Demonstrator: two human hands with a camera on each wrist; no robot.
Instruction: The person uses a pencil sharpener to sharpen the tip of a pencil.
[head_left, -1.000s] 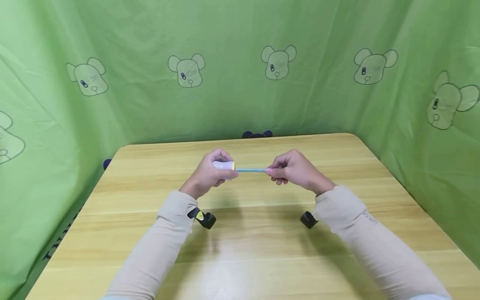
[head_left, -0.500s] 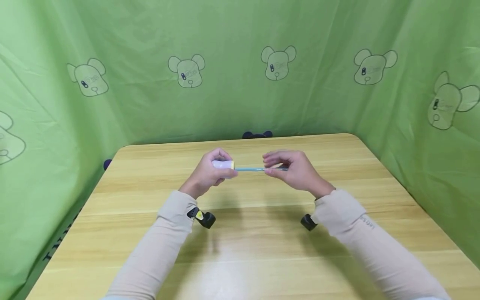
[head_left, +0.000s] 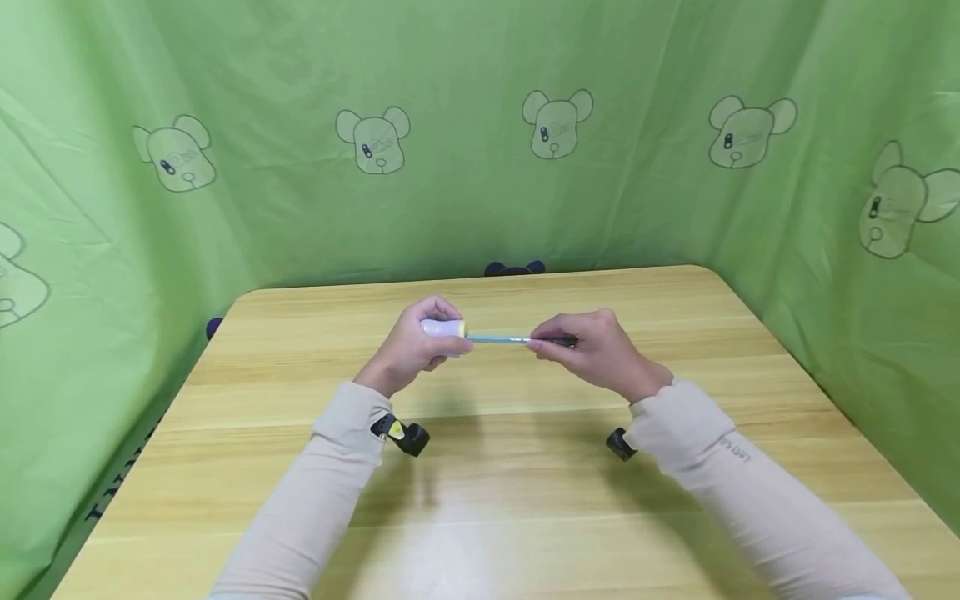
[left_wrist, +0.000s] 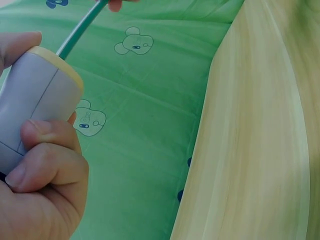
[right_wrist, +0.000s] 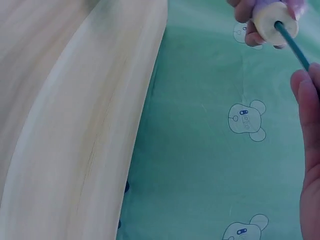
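Above the middle of the table, my left hand grips a pale lavender pencil sharpener with a yellow rim, its fingers curled round the body in the left wrist view. A teal pencil runs level from the sharpener to my right hand, which pinches it between thumb and fingers. The pencil's dark end shows over the right palm. In the right wrist view the pencil enters a hole in the sharpener's round, cream end face; its tip is hidden inside.
Under both hands lies a wood-grain table with rounded far corners. A green curtain printed with bear heads surrounds its back and sides. Black wrist cameras hang below both cuffs.
The right fingers lifted off the pencil half a second ago and now pinch it again, with the hand turned and the pencil's dark end exposed. The left hand has barely moved.
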